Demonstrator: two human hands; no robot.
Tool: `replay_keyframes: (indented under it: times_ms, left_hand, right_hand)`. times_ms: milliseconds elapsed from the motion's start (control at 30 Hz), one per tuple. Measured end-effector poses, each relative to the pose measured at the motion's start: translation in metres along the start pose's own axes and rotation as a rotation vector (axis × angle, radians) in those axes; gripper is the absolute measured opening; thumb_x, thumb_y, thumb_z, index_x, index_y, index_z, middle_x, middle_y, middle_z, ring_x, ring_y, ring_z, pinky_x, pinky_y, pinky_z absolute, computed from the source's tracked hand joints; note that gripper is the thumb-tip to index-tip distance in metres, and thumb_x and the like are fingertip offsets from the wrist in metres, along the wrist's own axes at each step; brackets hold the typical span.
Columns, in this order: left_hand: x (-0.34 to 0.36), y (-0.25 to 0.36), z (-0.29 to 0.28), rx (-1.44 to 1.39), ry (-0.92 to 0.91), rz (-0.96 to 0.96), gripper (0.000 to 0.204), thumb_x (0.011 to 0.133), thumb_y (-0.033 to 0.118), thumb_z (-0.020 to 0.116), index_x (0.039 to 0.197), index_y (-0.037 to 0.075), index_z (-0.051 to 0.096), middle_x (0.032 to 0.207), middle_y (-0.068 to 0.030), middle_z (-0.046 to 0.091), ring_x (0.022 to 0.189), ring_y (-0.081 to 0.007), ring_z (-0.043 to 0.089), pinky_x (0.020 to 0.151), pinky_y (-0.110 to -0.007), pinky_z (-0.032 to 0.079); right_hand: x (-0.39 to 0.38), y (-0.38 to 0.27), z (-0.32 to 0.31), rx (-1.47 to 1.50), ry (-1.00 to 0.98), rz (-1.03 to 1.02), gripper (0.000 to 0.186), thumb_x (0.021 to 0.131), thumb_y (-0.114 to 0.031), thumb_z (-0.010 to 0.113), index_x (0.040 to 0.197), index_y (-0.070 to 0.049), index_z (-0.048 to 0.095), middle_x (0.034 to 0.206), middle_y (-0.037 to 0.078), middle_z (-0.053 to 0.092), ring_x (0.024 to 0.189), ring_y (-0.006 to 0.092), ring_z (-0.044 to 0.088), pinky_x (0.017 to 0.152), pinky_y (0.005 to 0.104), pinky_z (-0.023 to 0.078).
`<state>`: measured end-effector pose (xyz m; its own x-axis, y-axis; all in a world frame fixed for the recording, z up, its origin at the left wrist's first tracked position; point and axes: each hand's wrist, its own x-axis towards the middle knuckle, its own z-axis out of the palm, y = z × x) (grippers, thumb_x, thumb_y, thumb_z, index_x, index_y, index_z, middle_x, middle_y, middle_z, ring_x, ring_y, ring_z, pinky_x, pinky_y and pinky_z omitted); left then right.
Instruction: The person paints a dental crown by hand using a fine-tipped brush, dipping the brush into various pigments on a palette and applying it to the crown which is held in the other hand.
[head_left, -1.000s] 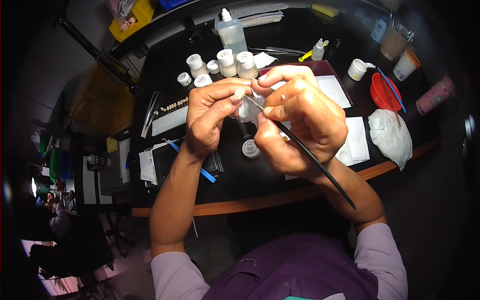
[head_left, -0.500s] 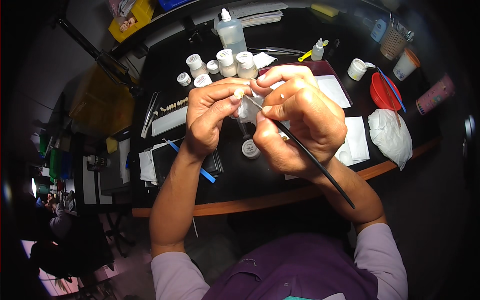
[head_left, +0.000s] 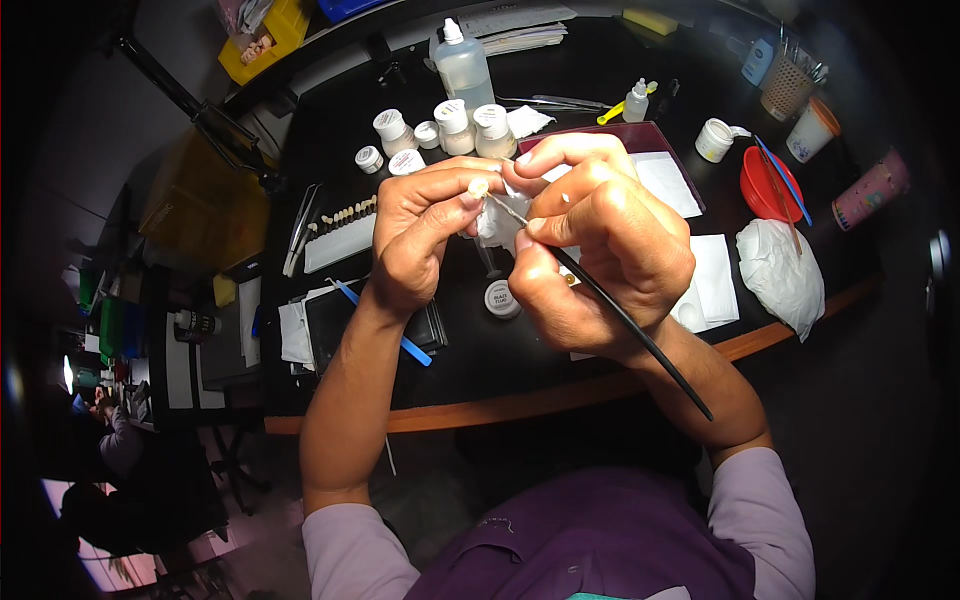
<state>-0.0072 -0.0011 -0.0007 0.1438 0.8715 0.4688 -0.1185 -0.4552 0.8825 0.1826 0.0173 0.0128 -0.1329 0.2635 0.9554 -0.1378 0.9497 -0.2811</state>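
Note:
My left hand (head_left: 412, 228) pinches a small cream-coloured dental crown (head_left: 478, 187) between thumb and forefinger, above the middle of the bench. My right hand (head_left: 612, 245) grips a thin brush (head_left: 640, 338) like a pen; its black handle slants down to the right past my wrist. The brush's tip is at the crown, too small to tell whether it touches. A crumpled white tissue (head_left: 497, 230) shows between the two hands; its far end is hidden by my right fingers. Below them a small white-lidded jar (head_left: 502, 298) stands on the bench.
Several white-capped jars (head_left: 454, 125) and a clear bottle (head_left: 464, 68) stand behind my hands. To the left lie tooth shade tabs (head_left: 350, 212), tweezers (head_left: 300, 230) and a blue-handled tool (head_left: 414, 351). On the right are a red bowl (head_left: 765, 185) and a white plastic bag (head_left: 785, 275).
The brush has shifted very slightly with my right hand, its handle end a touch lower and to the right. My left hand keeps its hold on the crown.

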Motion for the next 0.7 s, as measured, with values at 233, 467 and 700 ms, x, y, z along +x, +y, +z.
replay_keyframes:
  times_ms: [233,467,700]
  left_hand:
    - [0.0008,-0.0023,-0.0004,-0.033,-0.024,0.028,0.033,0.093,0.012,0.058,0.111,-0.011,0.073,0.106,-0.0159,0.072,0.076,-0.0094,0.057,0.070,-0.025,0.046]
    - [0.0008,-0.0027,0.0005,-0.038,-0.017,0.030,0.033,0.093,0.013,0.058,0.111,-0.011,0.073,0.106,-0.0156,0.073,0.076,-0.0096,0.056,0.070,-0.025,0.046]
    - [0.0008,-0.0009,0.0009,-0.020,-0.014,0.016,0.034,0.093,0.013,0.058,0.112,-0.010,0.073,0.108,-0.0163,0.073,0.077,-0.0097,0.056,0.070,-0.025,0.046]
  right_hand:
    - [0.0059,-0.0008,0.0057,-0.039,0.063,-0.023,0.021,0.061,0.012,0.066,0.073,-0.003,0.058,0.067,0.006,0.056,0.070,0.0266,0.064,0.080,0.0400,0.057]
    - [0.0073,-0.0021,0.0062,-0.047,0.070,-0.027,0.021,0.060,0.011,0.067,0.072,-0.003,0.058,0.065,0.005,0.055,0.069,0.0264,0.065,0.079,0.0391,0.058]
    - [0.0065,-0.0007,0.0066,-0.046,0.078,-0.031,0.020,0.060,0.011,0.067,0.072,-0.003,0.059,0.066,0.005,0.056,0.070,0.0268,0.066,0.079,0.0388,0.057]
